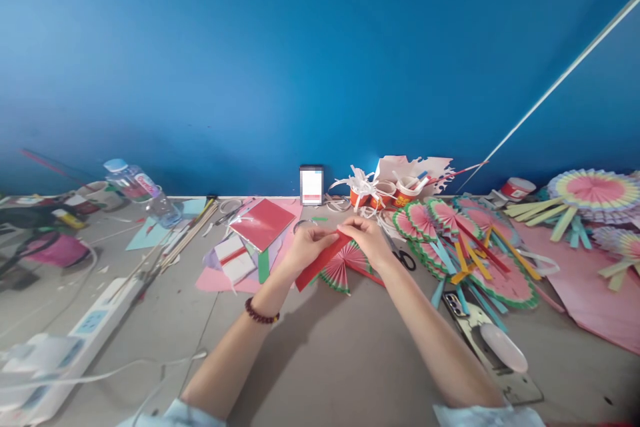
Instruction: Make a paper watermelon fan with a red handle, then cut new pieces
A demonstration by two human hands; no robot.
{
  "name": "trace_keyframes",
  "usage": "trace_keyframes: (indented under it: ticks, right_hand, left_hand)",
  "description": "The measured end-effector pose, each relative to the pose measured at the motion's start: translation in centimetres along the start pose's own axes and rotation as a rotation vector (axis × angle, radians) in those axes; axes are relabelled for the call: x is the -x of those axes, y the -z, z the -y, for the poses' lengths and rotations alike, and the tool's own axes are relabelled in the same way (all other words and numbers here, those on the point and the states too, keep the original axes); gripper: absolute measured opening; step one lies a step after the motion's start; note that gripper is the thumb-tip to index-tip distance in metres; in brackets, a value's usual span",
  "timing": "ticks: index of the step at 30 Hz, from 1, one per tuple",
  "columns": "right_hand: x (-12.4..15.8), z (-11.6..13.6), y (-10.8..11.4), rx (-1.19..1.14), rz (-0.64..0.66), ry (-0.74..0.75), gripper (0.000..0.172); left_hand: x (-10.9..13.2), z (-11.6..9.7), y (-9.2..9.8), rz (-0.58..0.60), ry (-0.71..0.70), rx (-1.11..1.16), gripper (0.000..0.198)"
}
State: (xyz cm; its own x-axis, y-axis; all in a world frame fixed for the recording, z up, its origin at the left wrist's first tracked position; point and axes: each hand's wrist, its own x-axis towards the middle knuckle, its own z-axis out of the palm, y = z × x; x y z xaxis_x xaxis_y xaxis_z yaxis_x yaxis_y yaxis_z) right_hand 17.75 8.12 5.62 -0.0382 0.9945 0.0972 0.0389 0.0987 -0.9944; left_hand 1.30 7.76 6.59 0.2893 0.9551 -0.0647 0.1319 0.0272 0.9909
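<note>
Left hand (306, 245) and right hand (369, 237) both pinch the upper end of a red paper strip (320, 264), fingers closed on it. The step appears to be creasing that end, which calls for keeping the edges aligned between the pinches. The strip is narrow, flat and bright red. It slants down-left from the grip, above a pink pleated fan (338, 275).

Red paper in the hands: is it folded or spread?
Folded: the red paper is a narrow strip pinched by left hand and right hand.
</note>
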Motion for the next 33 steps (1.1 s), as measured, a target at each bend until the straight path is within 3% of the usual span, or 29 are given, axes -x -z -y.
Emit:
trace_keyframes:
  ticks: [4,10,33]
  right_hand:
    - [-0.07,-0.09,0.46,0.104,-0.082,0.056,0.022]
    - [-0.04,0.16,0.64,0.127,-0.106,0.068,0.024]
    - [0.05,0.11,0.54,0.149,-0.082,0.087,0.022]
  left_hand:
    - [-0.18,0.41,0.23,0.120,0.082,0.043,0.034]
    - [-0.33,0.50,0.50,0.151,0.100,0.053,0.037]
    - [-0.33,0.39,0.58,0.067,0.078,0.046,0.031]
